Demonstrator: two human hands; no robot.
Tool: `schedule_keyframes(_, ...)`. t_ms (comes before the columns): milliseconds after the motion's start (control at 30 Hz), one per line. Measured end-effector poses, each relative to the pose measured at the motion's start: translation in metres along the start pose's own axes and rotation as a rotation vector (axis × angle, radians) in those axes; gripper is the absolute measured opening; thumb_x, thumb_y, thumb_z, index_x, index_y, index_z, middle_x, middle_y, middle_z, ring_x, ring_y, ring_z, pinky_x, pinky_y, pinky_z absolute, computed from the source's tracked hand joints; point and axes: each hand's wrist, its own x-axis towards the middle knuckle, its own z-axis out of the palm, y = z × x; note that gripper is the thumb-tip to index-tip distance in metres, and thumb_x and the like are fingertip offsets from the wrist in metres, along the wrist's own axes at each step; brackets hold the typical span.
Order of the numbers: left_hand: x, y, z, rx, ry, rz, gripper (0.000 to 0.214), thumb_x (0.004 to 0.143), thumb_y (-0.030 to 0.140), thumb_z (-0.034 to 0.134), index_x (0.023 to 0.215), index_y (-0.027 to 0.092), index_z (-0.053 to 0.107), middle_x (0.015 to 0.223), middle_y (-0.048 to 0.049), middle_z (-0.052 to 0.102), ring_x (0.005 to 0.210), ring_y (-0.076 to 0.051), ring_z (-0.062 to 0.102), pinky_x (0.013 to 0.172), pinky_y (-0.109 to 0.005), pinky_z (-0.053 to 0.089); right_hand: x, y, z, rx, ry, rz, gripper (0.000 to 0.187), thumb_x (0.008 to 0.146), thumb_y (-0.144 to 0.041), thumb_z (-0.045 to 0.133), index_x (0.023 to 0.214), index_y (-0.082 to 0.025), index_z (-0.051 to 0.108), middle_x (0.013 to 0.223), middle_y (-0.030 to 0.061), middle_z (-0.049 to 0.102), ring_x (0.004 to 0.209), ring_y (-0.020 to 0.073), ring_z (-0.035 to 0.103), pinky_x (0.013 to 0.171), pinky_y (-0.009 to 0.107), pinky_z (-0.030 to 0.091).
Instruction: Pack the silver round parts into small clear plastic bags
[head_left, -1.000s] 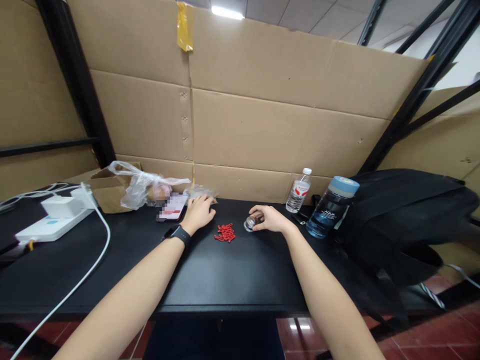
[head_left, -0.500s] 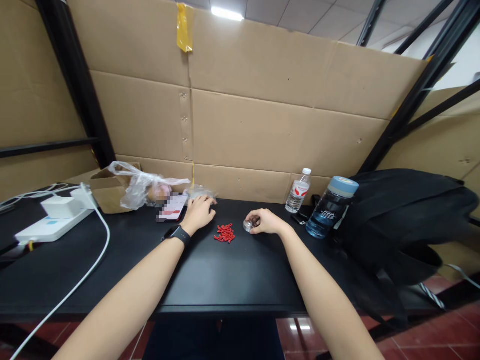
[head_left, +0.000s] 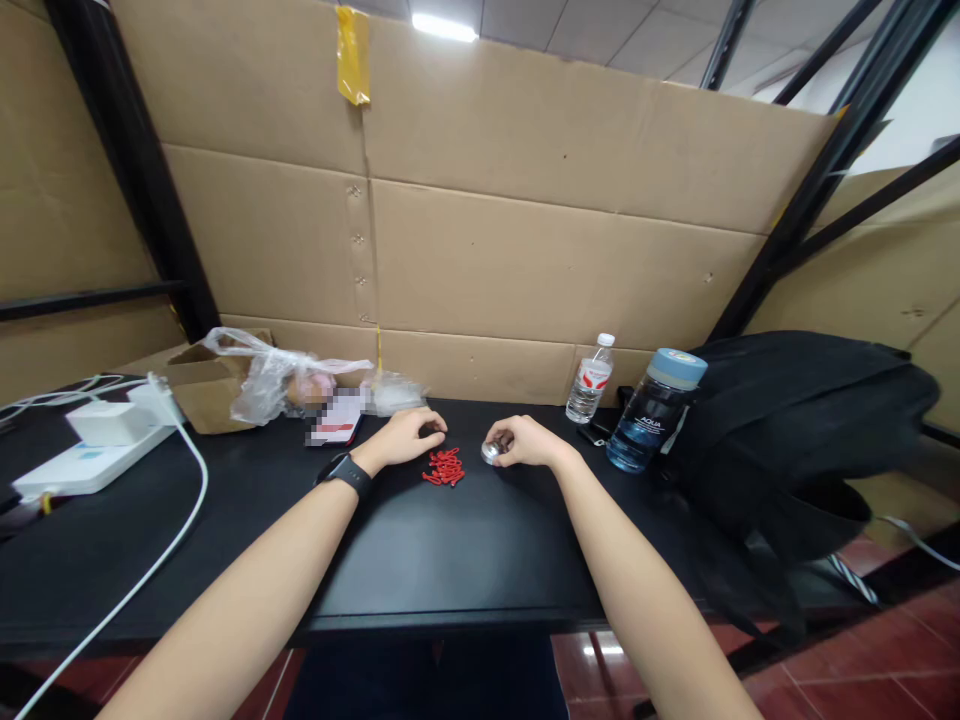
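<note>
My right hand (head_left: pixel 523 441) curls round a small shiny metal object (head_left: pixel 491 452) on the black table (head_left: pixel 450 540), fingers wrapped on it. A small heap of red pieces (head_left: pixel 444 467) lies just left of it. My left hand (head_left: pixel 405 437), with a black watch on its wrist, rests palm down on the table right beside the red heap, its fingers loosely bent and holding nothing that shows.
A clear water bottle (head_left: pixel 589 380), a blue-tinted bottle (head_left: pixel 649 410) and a black backpack (head_left: pixel 787 420) stand to the right. At left are a phone (head_left: pixel 334 422), a plastic bag (head_left: pixel 277 380), a cardboard box (head_left: pixel 199 390) and a white power strip (head_left: pixel 82 455) with cable. Cardboard walls the back.
My left hand slid right, from near the phone to just beside the red heap. My right hand drew the metal object slightly left, toward the heap.
</note>
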Motion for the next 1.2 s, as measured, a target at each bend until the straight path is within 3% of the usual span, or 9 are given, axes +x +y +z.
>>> schedule_keyframes(67, -0.001, 0.008, -0.002, -0.093, -0.087, 0.09, 0.023, 0.088, 0.036, 0.06, 0.1, 0.021, 0.072, 0.101, -0.0045, 0.071, 0.094, -0.02, 0.065, 0.087, -0.031, 0.049, 0.0, 0.0, 0.0, -0.017, 0.01, 0.007, 0.04, 0.06, -0.016, 0.078, 0.1, -0.02, 0.074, 0.085, -0.0007, 0.076, 0.075, 0.015, 0.069, 0.07, 0.023, 0.05)
schedule_keyframes(233, -0.002, 0.022, -0.002, -0.134, -0.149, 0.223, 0.018, 0.081, 0.027, 0.069, 0.097, 0.022, 0.074, 0.101, -0.0033, 0.071, 0.094, -0.018, 0.065, 0.087, -0.028, 0.048, -0.002, 0.007, -0.003, -0.097, 0.052, 0.056, 0.05, 0.059, -0.017, 0.078, 0.108, -0.02, 0.072, 0.092, 0.0018, 0.076, 0.078, 0.0166, 0.069, 0.073, 0.024, 0.05)
schedule_keyframes(400, -0.001, 0.023, 0.002, -0.05, -0.172, 0.242, 0.01, 0.081, 0.025, 0.071, 0.088, 0.023, 0.077, 0.097, -0.0034, 0.071, 0.092, -0.018, 0.066, 0.089, -0.029, 0.047, -0.008, 0.011, -0.013, -0.119, 0.042, 0.034, 0.048, 0.063, -0.017, 0.076, 0.11, -0.022, 0.073, 0.094, 0.0016, 0.077, 0.081, 0.0178, 0.07, 0.075, 0.024, 0.05)
schedule_keyframes(600, -0.001, 0.029, 0.0, -0.049, -0.112, 0.229, 0.009, 0.086, 0.028, 0.068, 0.082, 0.023, 0.075, 0.095, -0.002, 0.074, 0.093, -0.019, 0.065, 0.091, -0.03, 0.045, -0.01, 0.012, -0.019, -0.089, 0.015, 0.035, 0.044, 0.067, -0.026, 0.08, 0.111, -0.024, 0.076, 0.095, 0.0014, 0.078, 0.084, 0.0197, 0.071, 0.077, 0.026, 0.051)
schedule_keyframes(800, -0.002, 0.039, -0.006, -0.223, 0.03, 0.062, 0.019, 0.092, 0.035, 0.059, 0.095, 0.021, 0.072, 0.093, -0.0012, 0.075, 0.078, -0.016, 0.067, 0.074, -0.027, 0.05, -0.011, 0.013, -0.022, -0.056, 0.021, 0.026, 0.045, 0.067, -0.026, 0.083, 0.111, -0.025, 0.077, 0.094, 0.0013, 0.078, 0.083, 0.0197, 0.071, 0.079, 0.027, 0.051)
schedule_keyframes(967, 0.001, 0.04, -0.006, -0.287, 0.159, -0.018, 0.025, 0.091, 0.04, 0.061, 0.098, 0.023, 0.078, 0.103, -0.0039, 0.078, 0.093, -0.022, 0.071, 0.089, -0.033, 0.053, -0.009, 0.004, -0.019, 0.008, 0.176, -0.027, 0.047, 0.07, -0.025, 0.082, 0.117, -0.025, 0.075, 0.097, 0.0024, 0.077, 0.083, 0.0186, 0.07, 0.077, 0.029, 0.052)
schedule_keyframes(1200, 0.007, 0.03, 0.005, -0.469, 0.278, -0.136, 0.027, 0.085, 0.04, 0.07, 0.102, 0.022, 0.079, 0.105, -0.0063, 0.078, 0.098, -0.024, 0.072, 0.094, -0.037, 0.054, 0.006, -0.027, 0.008, 0.421, 0.397, -0.141, 0.053, 0.07, -0.026, 0.082, 0.121, -0.024, 0.067, 0.12, 0.0096, 0.071, 0.1, 0.0223, 0.071, 0.083, 0.035, 0.058)
